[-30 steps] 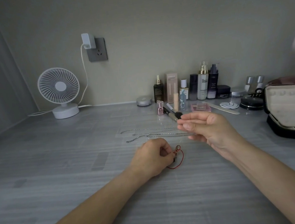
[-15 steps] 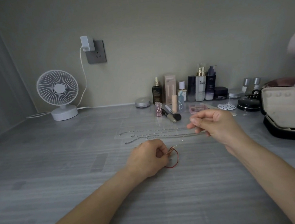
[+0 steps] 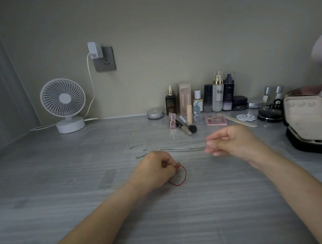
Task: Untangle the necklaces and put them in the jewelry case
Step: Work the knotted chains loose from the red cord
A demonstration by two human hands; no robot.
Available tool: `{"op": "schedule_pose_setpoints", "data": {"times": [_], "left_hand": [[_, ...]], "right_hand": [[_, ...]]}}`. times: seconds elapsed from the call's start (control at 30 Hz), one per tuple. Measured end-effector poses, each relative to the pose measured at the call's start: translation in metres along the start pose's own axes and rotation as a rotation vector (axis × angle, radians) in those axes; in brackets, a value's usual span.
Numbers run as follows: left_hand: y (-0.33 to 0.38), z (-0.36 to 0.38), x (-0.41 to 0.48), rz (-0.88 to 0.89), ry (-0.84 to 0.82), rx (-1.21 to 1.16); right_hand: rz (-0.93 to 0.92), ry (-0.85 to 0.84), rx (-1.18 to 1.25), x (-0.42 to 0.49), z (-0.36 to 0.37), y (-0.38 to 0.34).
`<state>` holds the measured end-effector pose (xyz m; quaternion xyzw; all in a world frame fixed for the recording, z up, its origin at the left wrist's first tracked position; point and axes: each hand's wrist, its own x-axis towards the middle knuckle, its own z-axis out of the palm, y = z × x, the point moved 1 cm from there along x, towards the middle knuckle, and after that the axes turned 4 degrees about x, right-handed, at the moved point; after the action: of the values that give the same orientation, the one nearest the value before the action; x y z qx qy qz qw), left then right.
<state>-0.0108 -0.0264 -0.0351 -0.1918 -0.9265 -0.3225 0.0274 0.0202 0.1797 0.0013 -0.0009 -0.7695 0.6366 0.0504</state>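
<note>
The red cord necklace (image 3: 181, 175) lay on the desk (image 3: 64, 188) near the middle, its loop curling out to the right of the left hand (image 3: 154, 171). That hand's fingers were curled tight, pinching the cord where a small metal piece sat, and it rested on the desk, much as it had a second earlier. Just behind it the silver chains (image 3: 168, 147) lay stretched out in near-parallel lines, running left to right and free of either hand along most of their length.

The right hand (image 3: 231, 142) had sunk lower than a second ago, when its fingertips were up level with the makeup brush (image 3: 191, 128); they were now down at the right ends of the silver chains. Its fingers were curled with the thumb set against them, but the tips were blurred, so I could not tell whether they held a fine strand or nothing.

The jewelry case (image 3: 306, 122) stood open at the right edge of the desk, lid propped up, well apart from the necklaces. Bottles and other cosmetics (image 3: 218, 95) lined the wall behind, and a small white fan (image 3: 63, 103) stood at the far left, its cable running up to a wall plug (image 3: 94, 50).
</note>
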Motion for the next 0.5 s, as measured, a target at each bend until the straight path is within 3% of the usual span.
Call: {"op": "schedule_pose_setpoints", "data": {"times": [0.27, 0.5], "left_hand": [[0.006, -0.002, 0.003, -0.168, -0.021, -0.423], [0.008, 0.001, 0.001, -0.151, -0.066, -0.538]], "right_hand": [[0.119, -0.088, -0.624, 0.008, -0.001, 0.017], [0.007, -0.041, -0.943, 0.006, 0.005, 0.023]]}}
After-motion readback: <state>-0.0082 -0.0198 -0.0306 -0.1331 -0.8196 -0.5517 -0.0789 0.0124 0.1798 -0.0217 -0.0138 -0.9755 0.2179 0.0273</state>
